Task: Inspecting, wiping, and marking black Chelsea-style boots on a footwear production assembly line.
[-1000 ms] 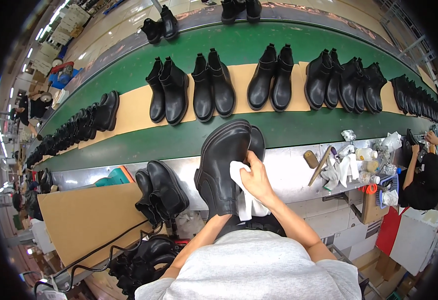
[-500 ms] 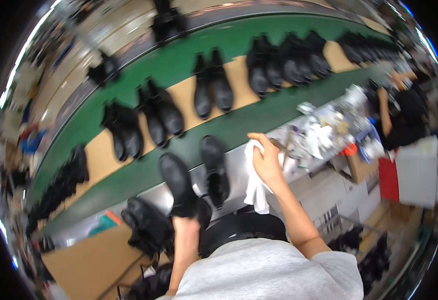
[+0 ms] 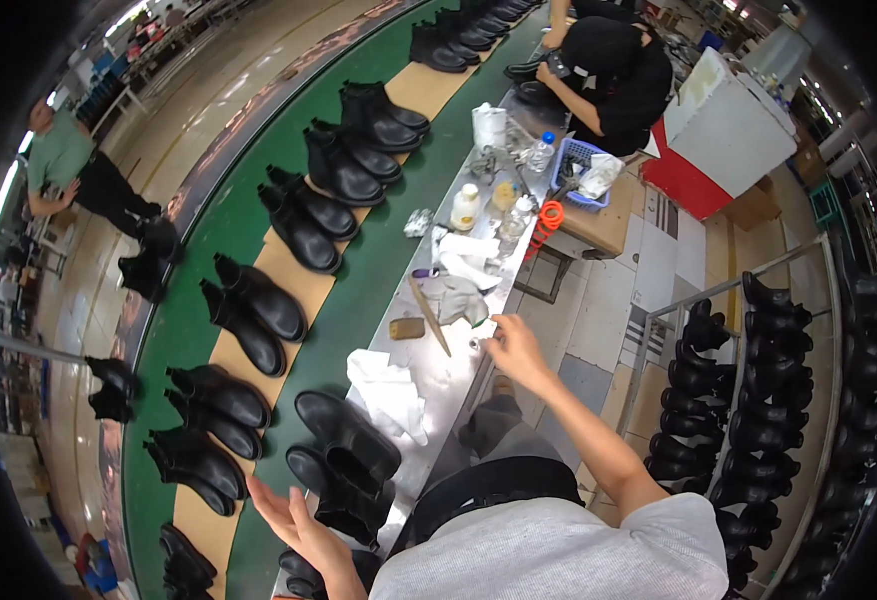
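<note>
My left hand (image 3: 303,528) is open, fingers stretched out and holding nothing, above the green belt (image 3: 343,320). Beside it a pair of black ankle boots (image 3: 348,440) lies on the metal bench's near part, soles not seen. My right hand (image 3: 520,352) is over the edge of the metal bench (image 3: 413,350), fingers curled together; what they pinch, if anything, is too small to name. Just left of its fingertips lies a tiny round item (image 3: 475,343). A crumpled white cloth (image 3: 386,393) rests between the boots and a brown block (image 3: 407,328). A thin wooden stick (image 3: 429,316) lies near the block.
Pairs of black boots (image 3: 253,310) stand on brown cardboard (image 3: 303,290) along the belt. Bottles (image 3: 465,206), rags and a blue basket (image 3: 583,175) crowd the bench's far end, where a co-worker in black (image 3: 618,80) bends over. Boot racks (image 3: 728,400) stand right.
The view has swung toward the right. My left hand has let go of a black boot, now on the bench. My right hand has released the white cloth and moved to the bench edge.
</note>
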